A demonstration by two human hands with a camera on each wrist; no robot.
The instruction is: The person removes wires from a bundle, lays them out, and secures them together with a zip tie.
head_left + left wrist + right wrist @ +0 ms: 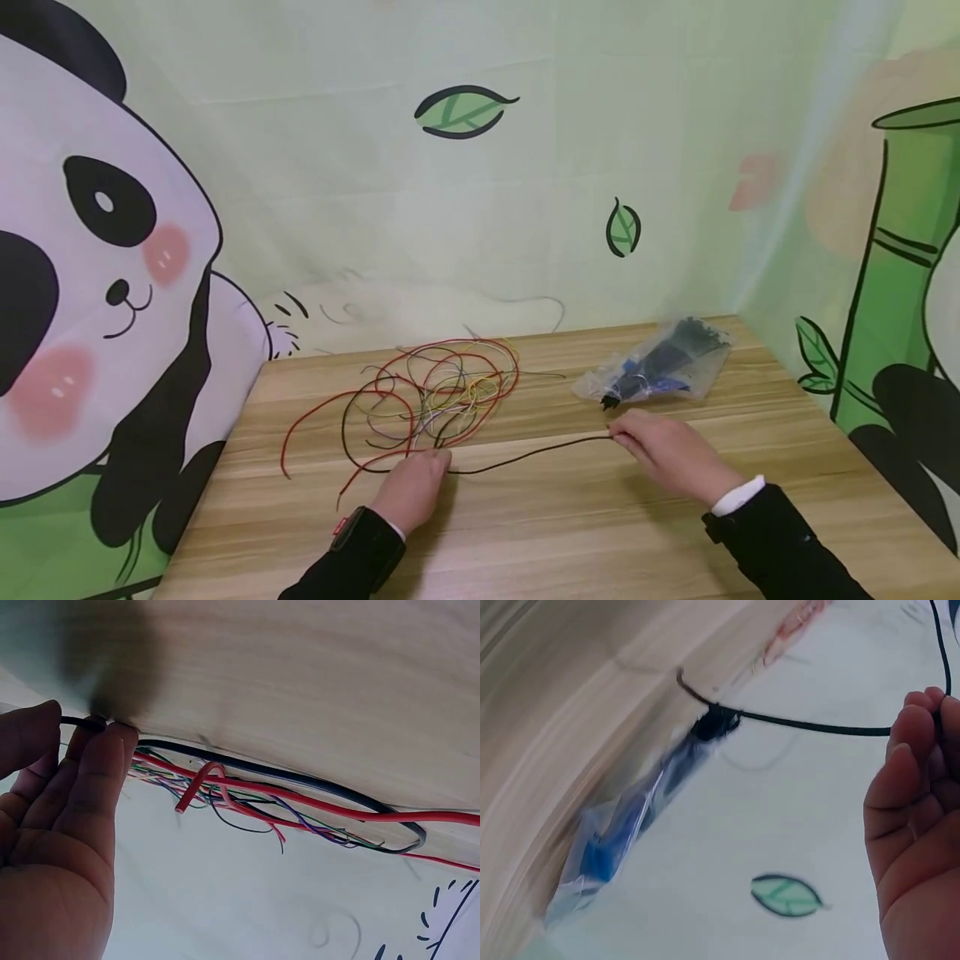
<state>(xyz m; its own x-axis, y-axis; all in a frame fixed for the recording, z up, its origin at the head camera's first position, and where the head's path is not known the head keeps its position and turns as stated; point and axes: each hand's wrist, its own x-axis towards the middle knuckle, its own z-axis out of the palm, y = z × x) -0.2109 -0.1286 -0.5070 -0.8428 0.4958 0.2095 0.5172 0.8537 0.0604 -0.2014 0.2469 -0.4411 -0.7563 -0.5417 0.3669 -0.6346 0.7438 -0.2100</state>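
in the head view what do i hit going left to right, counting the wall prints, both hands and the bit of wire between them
Panda print → left hand → stretch of black wire between the hands → right hand → green bamboo print.

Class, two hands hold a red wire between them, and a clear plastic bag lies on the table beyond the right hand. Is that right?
Not quite: the wire between the left hand and right hand is black, not red, as the head view shows. The plastic bag does lie on the table beyond the right hand.
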